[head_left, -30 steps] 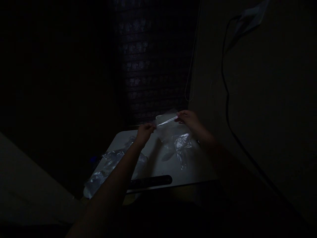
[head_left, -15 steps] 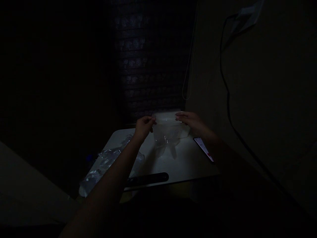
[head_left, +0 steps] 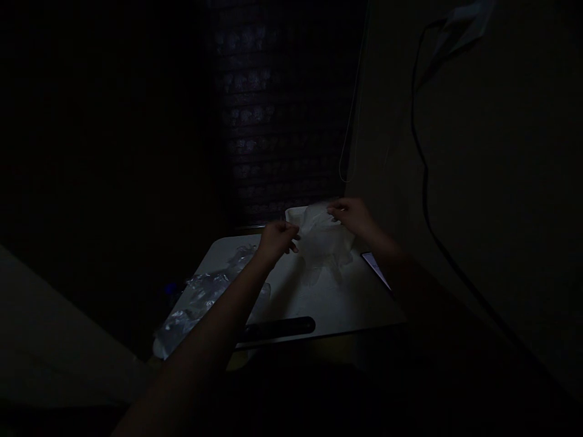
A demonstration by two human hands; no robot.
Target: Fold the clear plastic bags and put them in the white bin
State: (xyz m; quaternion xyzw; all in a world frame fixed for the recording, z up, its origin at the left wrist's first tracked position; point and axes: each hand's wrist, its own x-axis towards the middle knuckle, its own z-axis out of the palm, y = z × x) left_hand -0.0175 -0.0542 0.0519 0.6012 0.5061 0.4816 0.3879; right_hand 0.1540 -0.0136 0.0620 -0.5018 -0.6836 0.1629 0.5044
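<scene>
The scene is very dark. My left hand (head_left: 279,238) and my right hand (head_left: 353,215) both pinch the top edge of a thin clear plastic bag (head_left: 325,246), which hangs between them above the far part of a small white table (head_left: 319,300). The bag looks slack and crumpled, and its lower end reaches down close to the tabletop. My hands are a short way apart, each at one upper corner of the bag.
Crumpled clear plastic (head_left: 200,303) lies along the table's left side. A dark long object (head_left: 277,328) rests near the front edge. A phone (head_left: 376,267) lies at the right. A wall with a hanging black cable (head_left: 421,176) stands on the right, a dark window blind behind.
My hands have moved closer together, so the bag's top edge went from stretched flat to slack and bunched. The bag still hangs between them over the table.
</scene>
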